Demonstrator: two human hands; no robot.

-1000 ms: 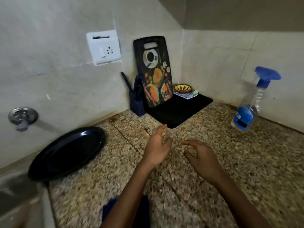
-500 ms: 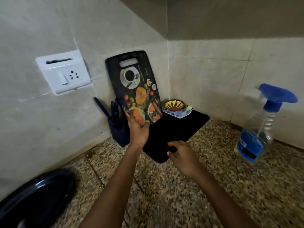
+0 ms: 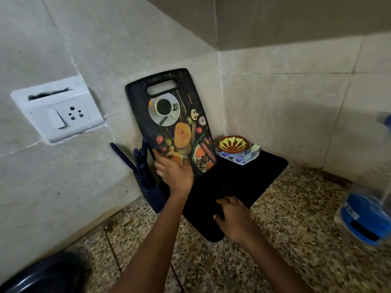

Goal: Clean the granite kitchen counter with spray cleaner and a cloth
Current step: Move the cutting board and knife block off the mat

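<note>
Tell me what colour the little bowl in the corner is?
Brown bowl with yellow-green stripes, head view.

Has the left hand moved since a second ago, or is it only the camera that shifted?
Yes. The left hand has gone forward from over the bare granite counter to the lower edge of the printed cutting board leaning on the wall, and now grips it.

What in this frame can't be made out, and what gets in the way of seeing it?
All in the head view:
- Spray bottle: blurred, and its trigger head is cut off by the right edge.
- Dark plate: mostly cut off at the bottom left corner.
- Cutting board: its lower left corner is covered by the left hand.
- Right hand on the black mat: fingertips hidden by its own back.
</note>
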